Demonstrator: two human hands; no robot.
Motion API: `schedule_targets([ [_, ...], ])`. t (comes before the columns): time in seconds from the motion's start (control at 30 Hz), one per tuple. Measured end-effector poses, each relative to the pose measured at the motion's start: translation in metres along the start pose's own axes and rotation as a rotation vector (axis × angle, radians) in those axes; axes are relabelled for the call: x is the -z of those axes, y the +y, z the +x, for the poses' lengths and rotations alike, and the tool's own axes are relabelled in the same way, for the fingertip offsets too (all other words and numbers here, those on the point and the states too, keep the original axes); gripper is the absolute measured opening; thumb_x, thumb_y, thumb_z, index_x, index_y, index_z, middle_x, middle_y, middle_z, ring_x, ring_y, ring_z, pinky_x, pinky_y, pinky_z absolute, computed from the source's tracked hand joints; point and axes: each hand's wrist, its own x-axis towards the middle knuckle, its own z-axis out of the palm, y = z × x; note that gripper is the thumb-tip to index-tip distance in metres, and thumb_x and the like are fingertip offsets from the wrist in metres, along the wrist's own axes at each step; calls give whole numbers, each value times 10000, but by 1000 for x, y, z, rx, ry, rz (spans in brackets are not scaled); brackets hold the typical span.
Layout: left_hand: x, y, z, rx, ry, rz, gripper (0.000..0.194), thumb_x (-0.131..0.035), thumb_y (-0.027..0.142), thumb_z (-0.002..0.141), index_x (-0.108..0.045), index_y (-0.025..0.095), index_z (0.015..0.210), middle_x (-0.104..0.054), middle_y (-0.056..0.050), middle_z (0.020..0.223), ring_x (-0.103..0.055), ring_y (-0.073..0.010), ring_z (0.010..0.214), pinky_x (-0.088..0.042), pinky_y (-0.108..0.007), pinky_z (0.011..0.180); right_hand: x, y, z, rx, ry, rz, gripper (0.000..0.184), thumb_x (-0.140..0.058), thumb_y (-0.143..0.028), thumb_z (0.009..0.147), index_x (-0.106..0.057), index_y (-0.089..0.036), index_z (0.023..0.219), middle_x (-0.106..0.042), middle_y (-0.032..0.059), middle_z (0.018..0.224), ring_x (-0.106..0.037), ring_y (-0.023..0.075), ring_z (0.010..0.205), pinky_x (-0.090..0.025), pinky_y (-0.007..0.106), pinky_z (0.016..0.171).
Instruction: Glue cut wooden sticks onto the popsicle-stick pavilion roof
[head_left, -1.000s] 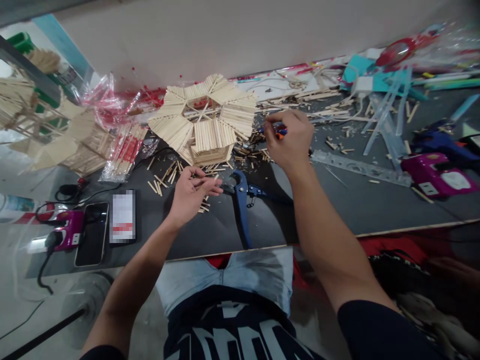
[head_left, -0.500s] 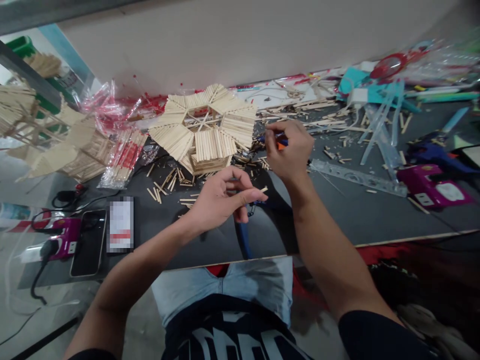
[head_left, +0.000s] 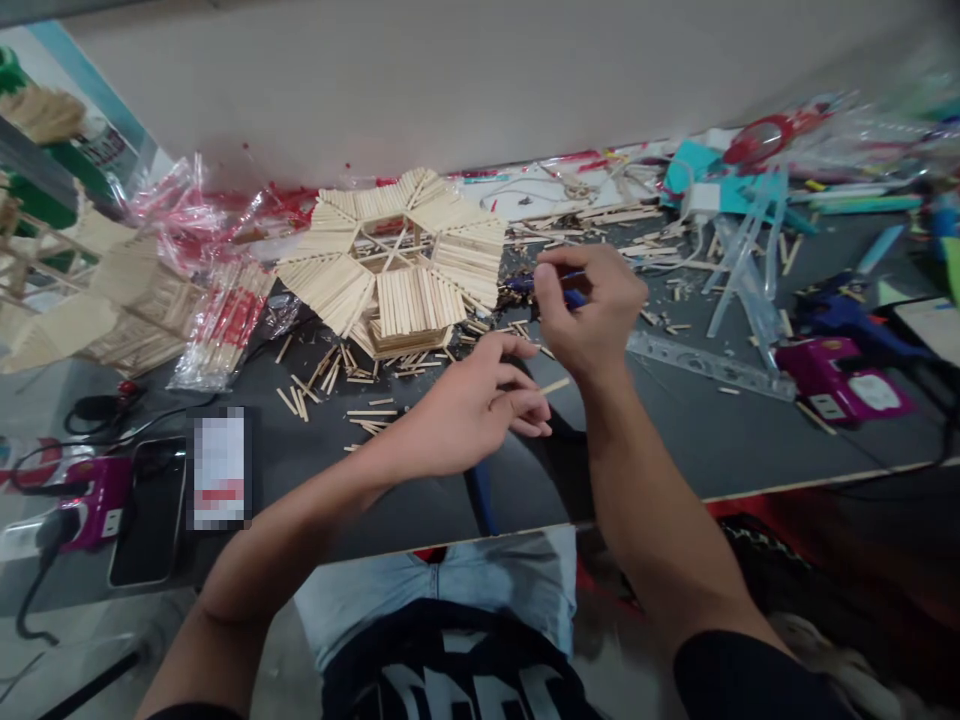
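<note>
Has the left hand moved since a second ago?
Yes. The left hand has moved right, from in front of the stick model to just beneath the right hand.

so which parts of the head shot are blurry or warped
Head view: the right edge near the clear plastic bags is smeared, the wall line bows from wide-angle distortion, while the stick model and both hands, left and right, stay fairly sharp.

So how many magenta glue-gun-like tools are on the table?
2. One magenta tool lies at the right, below the clear ruler's end; the other sits far left beside the dark phone. Clutter may hide more.
</note>
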Motion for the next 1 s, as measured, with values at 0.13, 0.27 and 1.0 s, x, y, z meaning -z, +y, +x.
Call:
schedule_targets([
  [0.13,10,-4,7,70,-86,-160,89,-581,83,973,-655,125,996,-703,-20,785,-739,-105,773,-606,-242,815,18,-1,3,-218,-280,601,471,-670,-756,842,-686,-286,861,-530,-27,629,-397,112,469,-370,295,478],
  [0.27,12,-7,9,54,-75,-392,99,-740,180,926,-660,129,956,-770,-51,875,-759,-114,842,-602,-243,852,33,0,5,-241,-691,940,432,-904,-623,670,-748,-284,886,-527,-52,564,-362,76,408,-294,256,403],
  [1.0,4,-17,3,-82,-104,-408,340,-654,504,971,-566,176,952,-550,56,702,-597,-73,530,-445,-180,458,30,-37,23,-395,-782,678,426,-882,-551,751,-678,-177,760,-583,-12,588,-479,76,477,-363,210,423],
])
